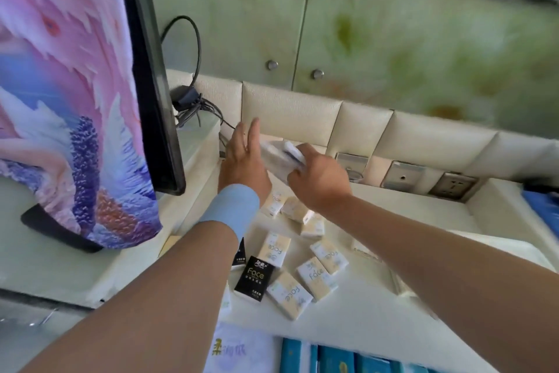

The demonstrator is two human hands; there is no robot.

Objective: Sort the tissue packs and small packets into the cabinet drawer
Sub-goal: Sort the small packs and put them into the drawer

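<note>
Several cream tissue packs marked "Face" (317,277) lie scattered on a cream surface (393,215), with a black "Face" pack (254,279) among them. My right hand (317,179) grips a white packet (292,152) near the padded back wall. My left hand (243,161), fingers straight, is just left of that packet and holds nothing. A blue band wraps my left wrist. More cream packs (295,208) lie under my right forearm.
A screen with a dark frame (151,85) under a pink feathered cloth (60,100) stands at the left, cables (193,103) behind it. Wall sockets (453,185) sit at the back right. Blue boxes (332,357) lie at the bottom edge. Green cabinet doors (393,40) rise behind.
</note>
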